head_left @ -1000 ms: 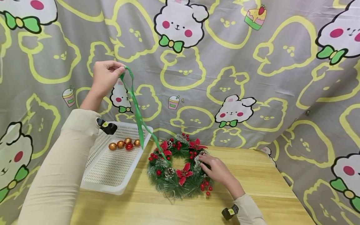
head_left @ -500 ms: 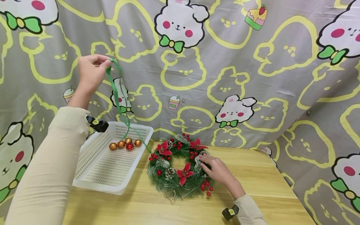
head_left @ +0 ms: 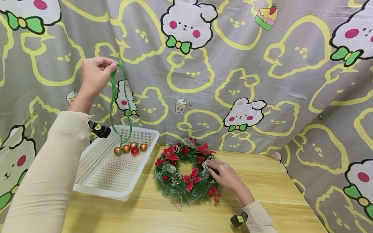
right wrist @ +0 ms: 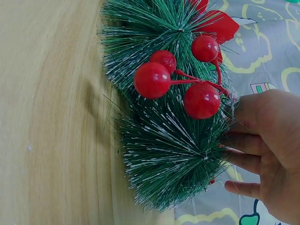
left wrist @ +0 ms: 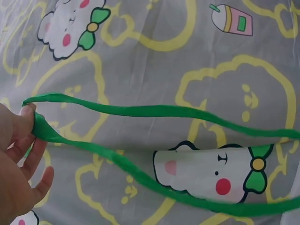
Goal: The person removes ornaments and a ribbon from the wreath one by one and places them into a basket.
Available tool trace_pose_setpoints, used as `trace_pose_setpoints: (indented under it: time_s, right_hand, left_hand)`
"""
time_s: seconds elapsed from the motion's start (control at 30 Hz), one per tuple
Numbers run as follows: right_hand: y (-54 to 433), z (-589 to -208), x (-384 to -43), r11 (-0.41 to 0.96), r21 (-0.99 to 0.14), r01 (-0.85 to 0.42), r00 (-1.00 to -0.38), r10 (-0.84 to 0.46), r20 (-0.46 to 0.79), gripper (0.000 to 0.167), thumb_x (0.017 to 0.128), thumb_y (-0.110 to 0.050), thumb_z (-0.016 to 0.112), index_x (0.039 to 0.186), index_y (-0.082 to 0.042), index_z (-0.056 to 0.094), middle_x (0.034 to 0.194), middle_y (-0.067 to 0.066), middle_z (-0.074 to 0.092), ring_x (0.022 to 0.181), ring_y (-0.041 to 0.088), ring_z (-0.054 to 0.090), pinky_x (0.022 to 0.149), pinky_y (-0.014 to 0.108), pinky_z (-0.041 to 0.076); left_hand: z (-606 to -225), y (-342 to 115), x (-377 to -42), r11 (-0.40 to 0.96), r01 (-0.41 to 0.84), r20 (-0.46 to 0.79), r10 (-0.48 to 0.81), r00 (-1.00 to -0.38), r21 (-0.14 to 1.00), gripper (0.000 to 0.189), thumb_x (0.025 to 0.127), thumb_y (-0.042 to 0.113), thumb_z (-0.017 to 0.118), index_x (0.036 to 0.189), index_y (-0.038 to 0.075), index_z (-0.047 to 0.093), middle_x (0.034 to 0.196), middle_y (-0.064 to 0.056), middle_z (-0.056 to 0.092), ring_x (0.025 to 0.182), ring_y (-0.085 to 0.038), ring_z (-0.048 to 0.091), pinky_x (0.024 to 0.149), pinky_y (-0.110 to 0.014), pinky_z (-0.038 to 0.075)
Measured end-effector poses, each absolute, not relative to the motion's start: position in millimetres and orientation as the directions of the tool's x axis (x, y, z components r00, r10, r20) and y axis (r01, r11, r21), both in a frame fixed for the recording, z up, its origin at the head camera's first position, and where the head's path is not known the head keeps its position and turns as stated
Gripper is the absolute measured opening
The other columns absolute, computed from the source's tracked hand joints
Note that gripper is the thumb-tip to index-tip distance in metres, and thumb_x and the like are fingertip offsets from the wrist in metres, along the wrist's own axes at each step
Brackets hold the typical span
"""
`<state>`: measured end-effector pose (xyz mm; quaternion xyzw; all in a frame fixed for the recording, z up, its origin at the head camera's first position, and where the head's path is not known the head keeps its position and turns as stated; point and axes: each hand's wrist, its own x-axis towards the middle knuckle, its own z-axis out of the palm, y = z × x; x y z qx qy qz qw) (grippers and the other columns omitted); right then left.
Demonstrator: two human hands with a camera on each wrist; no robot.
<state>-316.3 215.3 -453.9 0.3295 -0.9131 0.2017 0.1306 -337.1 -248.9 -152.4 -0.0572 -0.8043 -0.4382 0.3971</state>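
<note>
High on the left, my left hand (head_left: 97, 72) pinches a green ribbon (head_left: 112, 94) between thumb and fingertips. The ribbon hangs in two strands over a white plastic basket (head_left: 137, 174), its lower part in front of some gold balls. In the left wrist view, both ribbon strands (left wrist: 154, 111) run rightward from the pinch. A Christmas wreath (head_left: 180, 191) with red flowers, pinecones and berries lies flat on the table. My right hand (head_left: 225, 174) rests on its right side, fingers extended. From the right wrist, those fingertips sit among the green needles (right wrist: 164, 150), partly hidden.
Several gold balls (head_left: 126, 149) and a red ball (head_left: 135, 151) lie inside the basket, left of the wreath. The wooden table (head_left: 262, 181) meets a grey cartoon-print curtain (head_left: 198, 84) behind. Black cameras are strapped at both wrists.
My left hand has moved left and slightly up with the ribbon. The ribbon's lower part has swung off the wreath and now hangs over the basket. My right hand stays on the wreath.
</note>
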Motion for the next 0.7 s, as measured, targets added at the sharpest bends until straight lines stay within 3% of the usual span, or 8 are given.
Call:
trace_pose_setpoints:
  time_s: [0.2,0.43,0.57,0.7]
  right_hand:
    - [215,-454,-317,0.7,-0.286,-0.655,-0.749,-0.547,0.374,0.035,0.1,-0.017,0.064,0.132,-0.002,0.067,0.141,0.016,0.063,0.135,0.037,0.056,0.108,0.054,0.046]
    - [217,-453,-316,0.712,-0.275,-0.646,-0.755,-0.544,0.366,0.036,0.101,-0.018,0.064,0.133,-0.003,0.067,0.142,0.015,0.063,0.136,0.036,0.056,0.108,0.053,0.046]
    - [217,-452,-316,0.711,-0.273,-0.648,-0.753,-0.545,0.368,0.036,0.101,-0.017,0.064,0.133,-0.002,0.067,0.141,0.015,0.063,0.136,0.036,0.056,0.108,0.054,0.046]
    - [216,-451,-316,0.709,-0.272,-0.651,-0.751,-0.547,0.37,0.035,0.101,-0.017,0.064,0.133,-0.002,0.067,0.141,0.016,0.063,0.135,0.036,0.056,0.108,0.054,0.046]
  left_hand:
    - [-160,-250,-336,0.673,0.392,0.66,-0.192,-0.727,0.627,0.033,0.099,0.025,0.067,0.111,-0.004,0.075,0.068,0.034,0.056,0.072,0.008,0.056,0.068,-0.011,0.043]
    - [-169,-249,-338,0.71,0.34,0.588,-0.128,-0.799,0.616,0.034,0.099,0.027,0.067,0.111,-0.003,0.075,0.072,0.03,0.057,0.072,0.004,0.054,0.065,-0.017,0.041]
    - [-173,-251,-341,0.738,0.317,0.524,-0.058,-0.85,0.596,0.034,0.1,0.027,0.066,0.112,-0.004,0.074,0.077,0.02,0.064,0.077,-0.001,0.054,0.067,-0.02,0.041]
    - [-181,-253,-346,0.779,0.294,0.455,0.012,-0.89,0.554,0.032,0.1,0.025,0.066,0.11,-0.004,0.074,0.093,-0.002,0.074,0.082,-0.002,0.054,0.068,-0.021,0.043]
